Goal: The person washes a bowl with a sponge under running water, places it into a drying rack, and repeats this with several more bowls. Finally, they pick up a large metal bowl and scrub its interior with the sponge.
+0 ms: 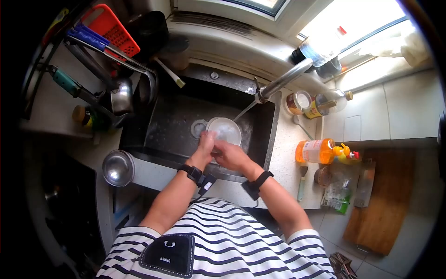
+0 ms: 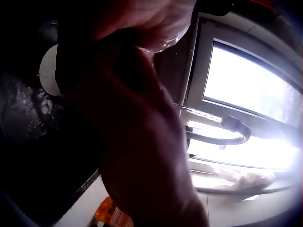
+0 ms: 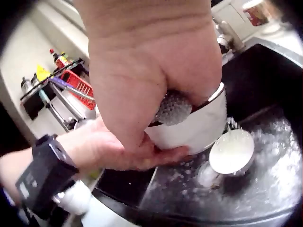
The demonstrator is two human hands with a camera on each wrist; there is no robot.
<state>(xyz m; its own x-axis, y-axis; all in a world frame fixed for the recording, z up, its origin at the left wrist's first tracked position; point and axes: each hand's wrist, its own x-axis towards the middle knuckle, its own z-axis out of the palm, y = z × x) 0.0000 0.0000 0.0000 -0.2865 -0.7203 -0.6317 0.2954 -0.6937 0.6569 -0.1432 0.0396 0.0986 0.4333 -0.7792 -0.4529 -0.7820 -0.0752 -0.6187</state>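
Observation:
Over the sink, my left hand (image 1: 204, 148) holds a white bowl (image 3: 194, 130) from below, its fingers spread along the bowl's outer wall in the right wrist view. My right hand (image 1: 232, 156) reaches over the rim and grips a grey, bumpy scouring ball (image 3: 174, 109) at the bowl's inside. A second, smaller white bowl (image 3: 232, 151) sits on the sink floor beside the drain (image 1: 199, 128). From the tap (image 1: 283, 80), a thin stream of water falls toward the bowls. In the left wrist view the left hand (image 2: 137, 109) is dark and hides its grip.
The dark sink (image 1: 162, 116) surrounds the hands. At its left stand a metal bowl (image 1: 118, 168), pans and a red basket (image 1: 111, 32). On the right counter lie an orange detergent bottle (image 1: 316, 151), a brush (image 1: 302, 181), a cleaver (image 1: 365, 183) and a wooden board (image 1: 390, 200).

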